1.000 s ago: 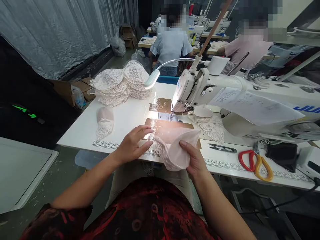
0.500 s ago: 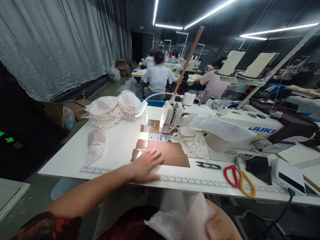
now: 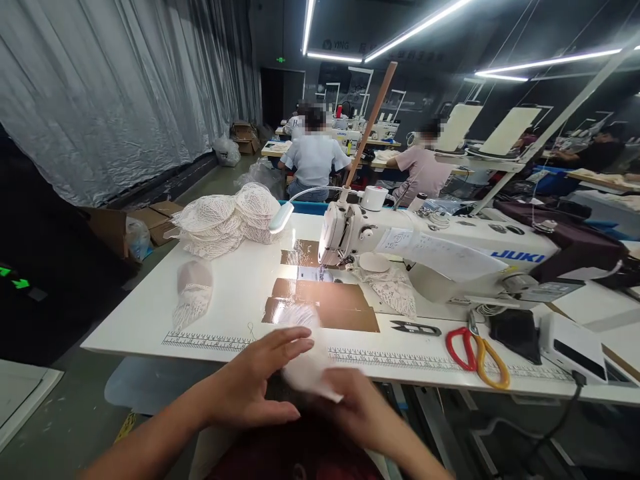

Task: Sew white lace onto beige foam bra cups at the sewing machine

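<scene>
A pale, motion-blurred white fabric piece (image 3: 306, 353) hangs over the table's front edge, its lower corner pinched in my right hand (image 3: 357, 407). My left hand (image 3: 260, 380) is beside it, thumb apart from the fingers; the fingertips overlap the fabric's left side, and I cannot tell whether they touch. Beyond both hands is a brown board (image 3: 345, 303) in front of the needle area of a white sewing machine (image 3: 425, 240). A lace piece with a rounded cup (image 3: 387, 287) lies under the machine arm. Another lace cup piece (image 3: 193, 293) rests at the table's left.
Stacked white lace cups (image 3: 225, 220) stand at the back left. Thread snips (image 3: 416, 328), scissors with red and yellow handles (image 3: 480, 357), a black cloth (image 3: 517, 337) and a white box (image 3: 573, 347) lie at right. A printed ruler runs along the front edge. Co-workers sit ahead.
My left hand has left the brown board and drawn back toward the table's edge. My right hand has brought the white fabric up from below, toward the left hand.
</scene>
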The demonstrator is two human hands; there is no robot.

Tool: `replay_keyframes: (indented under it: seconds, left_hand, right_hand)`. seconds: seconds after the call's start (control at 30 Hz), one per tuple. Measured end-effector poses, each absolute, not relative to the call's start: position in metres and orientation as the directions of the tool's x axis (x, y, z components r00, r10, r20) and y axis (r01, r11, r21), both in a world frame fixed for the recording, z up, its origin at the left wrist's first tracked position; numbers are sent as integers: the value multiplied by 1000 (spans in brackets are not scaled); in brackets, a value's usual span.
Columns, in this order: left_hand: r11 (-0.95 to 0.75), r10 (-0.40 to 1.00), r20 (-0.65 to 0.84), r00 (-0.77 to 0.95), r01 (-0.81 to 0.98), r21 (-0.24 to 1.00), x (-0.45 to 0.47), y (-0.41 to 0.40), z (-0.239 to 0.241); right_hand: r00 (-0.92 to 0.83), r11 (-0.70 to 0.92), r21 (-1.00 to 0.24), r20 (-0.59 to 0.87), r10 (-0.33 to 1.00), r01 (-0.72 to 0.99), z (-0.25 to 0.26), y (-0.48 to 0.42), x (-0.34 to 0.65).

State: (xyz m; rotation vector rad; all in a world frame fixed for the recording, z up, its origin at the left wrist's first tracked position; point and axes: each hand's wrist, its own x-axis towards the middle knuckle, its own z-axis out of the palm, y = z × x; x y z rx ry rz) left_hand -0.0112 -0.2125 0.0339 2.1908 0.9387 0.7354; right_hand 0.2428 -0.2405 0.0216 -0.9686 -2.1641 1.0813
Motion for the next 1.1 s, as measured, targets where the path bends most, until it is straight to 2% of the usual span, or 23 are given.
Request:
replay_keyframes:
  seconds: [0.07,0.13,0.2,0.27,0.33,0.37,0.43,0.47,0.53,0.57,0.63,0.73,0.8,0.93,1.03,1.1]
  left_hand:
    - [-470,752,120,648,400,787,-3,-212,37]
    - [-361,762,30,647,386,849,2,-210,35]
    - [-275,849,7,529,430,860,1,-207,29]
    - [-215,940,35,339,511,832,-6,-205,23]
    - [-157,974,39,222,543,825,-13,-205,20]
    - [-133,972,11,236,511,849,-15,-206,21]
    - [-98,902,-72,426,364,926,-14,-210,26]
    - [-72,827,-92,555,267,961,-12,-213,30]
    - [-5,679,-81,730,114,993,-7,-217,38]
    - [18,659,-67,749,74,997,-4,-218,41]
    - [-15,746,-42,664,79,997,0,-216,42]
    - [-122,874,15,487,189,974,1,-207,33]
    - [-64,850,-34,526,168,984,0,-200,26]
    - [185,702,-213,680,115,976,-7,-196,19]
    - [192,716,-228,660,127,973,-12,-198,19]
    - [206,738,-223,637,101,973,-12,-199,20]
  right_hand:
    - [-703,413,-873,123,701,259,20,-212,217]
    - [-670,450,-867,204,714,215,26,-192,205]
    - [-579,561,-800,358,732,214,37,-186,209]
    - [-454,636,-745,505,734,199,51,-186,222]
    - [-225,615,-740,573,788,272,61,-185,235]
    - [-124,587,-752,579,806,300,63,-183,240]
    - [-143,443,-842,420,896,309,58,-177,242]
    - [-252,333,-901,267,930,277,51,-175,240]
    - [-522,58,-982,-46,851,180,35,-172,233]
    - [-626,-84,-989,-144,766,124,27,-173,228]
    - [-740,-330,-944,-235,630,18,14,-178,220]
    - [-806,-549,-834,-286,518,-57,8,-186,212]
    - [-809,-575,-812,-268,523,-103,9,-188,209]
    - [-604,-468,-850,-245,758,-243,10,-184,211]
    - [-418,-376,-882,-238,877,-286,8,-180,216]
    - [-375,-316,-908,-201,905,-276,8,-177,216]
